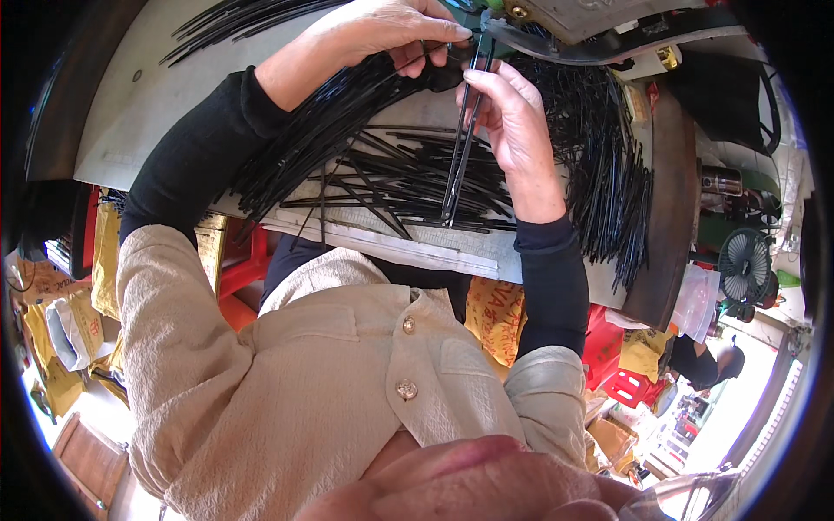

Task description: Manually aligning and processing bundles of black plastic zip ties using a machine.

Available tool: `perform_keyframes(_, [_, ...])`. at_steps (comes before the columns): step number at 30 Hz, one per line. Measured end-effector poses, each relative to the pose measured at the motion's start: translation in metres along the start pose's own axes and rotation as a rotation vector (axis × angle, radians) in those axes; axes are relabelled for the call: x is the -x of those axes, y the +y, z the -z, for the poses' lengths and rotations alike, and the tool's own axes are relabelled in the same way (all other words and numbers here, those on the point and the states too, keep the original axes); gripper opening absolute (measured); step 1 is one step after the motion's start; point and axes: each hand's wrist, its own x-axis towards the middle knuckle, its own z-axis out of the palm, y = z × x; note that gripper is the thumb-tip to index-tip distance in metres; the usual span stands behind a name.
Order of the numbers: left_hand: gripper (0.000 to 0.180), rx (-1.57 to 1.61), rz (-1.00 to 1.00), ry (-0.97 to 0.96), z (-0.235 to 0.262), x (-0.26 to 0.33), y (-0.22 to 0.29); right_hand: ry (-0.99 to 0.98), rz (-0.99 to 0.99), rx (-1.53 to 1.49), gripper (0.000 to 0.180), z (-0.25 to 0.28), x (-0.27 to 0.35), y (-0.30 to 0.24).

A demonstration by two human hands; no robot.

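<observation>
Beneath a machine at the table's far edge, my two hands work close together. My left hand (395,39) is closed in a pinch on a thin black rod, whose far end is hidden by the fingers. My right hand (512,113) pinches a pair of long, narrow black rods (458,165), which lie side by side and meet at a small end piece toward me. Under and between my hands, many similar loose black rods (408,174) lie in a jumble on the table. A denser bundle of rods (304,143) lies below my left forearm.
The grey machine (591,17) with a dark curved belt or bar stands at the top right. A large heap of black rods (608,165) covers the table's right side. More rods (234,26) lie at the far left. A green fan (745,265) stands right; another person (705,363) is beyond.
</observation>
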Motion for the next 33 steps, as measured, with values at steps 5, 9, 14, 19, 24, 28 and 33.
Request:
perform_keyframes(5, [0.029,0.114,0.040,-0.114,0.000,0.000,-0.003,0.019,0.012,-0.010,0.016,0.001,-0.002,0.000])
perform_keyframes(9, [0.029,0.102,0.054,-0.127,-0.001,-0.002,-0.007,-0.015,0.052,0.018,0.018,0.000,-0.004,0.000])
perform_keyframes(14, [0.028,0.043,0.021,-0.086,-0.001,-0.002,-0.007,-0.001,0.046,0.065,0.021,0.002,-0.007,0.001])
perform_keyframes(19, [0.028,-0.037,0.010,-0.050,-0.004,-0.001,-0.005,0.024,0.022,0.066,0.022,0.001,-0.006,-0.001])
perform_keyframes(24, [0.029,-0.033,-0.007,-0.047,-0.003,-0.002,-0.004,0.036,0.068,0.088,0.023,-0.001,-0.007,-0.002])
perform_keyframes(28, [0.029,-0.018,-0.007,-0.033,-0.003,-0.003,-0.003,-0.002,0.076,0.108,0.024,0.004,-0.014,-0.005])
perform_keyframes(33, [0.030,-0.049,-0.019,0.001,-0.005,-0.001,-0.003,0.027,0.071,0.107,0.024,0.002,-0.013,-0.001])
